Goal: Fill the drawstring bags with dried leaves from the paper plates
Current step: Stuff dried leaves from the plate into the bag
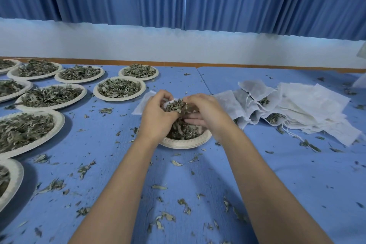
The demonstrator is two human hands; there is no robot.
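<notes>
Person, two arms in view: left forearm (122, 184) and right forearm (263, 180), each bare along its whole visible length, slender, tapering to the wrist. Left hand (156, 114) and right hand (206, 113) likewise bare throughout. Finer surface detail too blurred to tell.

Even cool daylight, soft shadows beside the plates (44, 125), wide-angle bowing at edges, slight blur
</notes>
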